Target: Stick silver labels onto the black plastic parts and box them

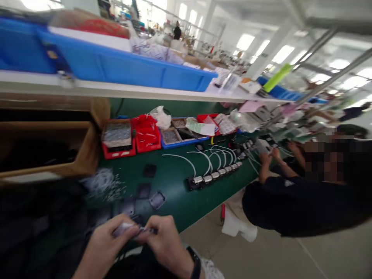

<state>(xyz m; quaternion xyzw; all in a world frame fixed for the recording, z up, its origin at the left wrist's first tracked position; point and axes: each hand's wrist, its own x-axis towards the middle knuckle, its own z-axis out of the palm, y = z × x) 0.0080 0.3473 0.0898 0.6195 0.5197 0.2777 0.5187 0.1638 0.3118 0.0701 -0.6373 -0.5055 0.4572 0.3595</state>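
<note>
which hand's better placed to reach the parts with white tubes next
Probably the right hand: it is nearer those parts than the left hand, though both seem busy with a small item.

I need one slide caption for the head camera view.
Left hand and right hand hold a small part at a green workbench bearing a row of units with white tubes.

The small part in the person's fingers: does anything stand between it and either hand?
Nothing visible does: the left hand and right hand pinch the small part directly, though blur hides its exact shape. The nearby grey shell lies on the green table beyond the hands, not between.
</note>
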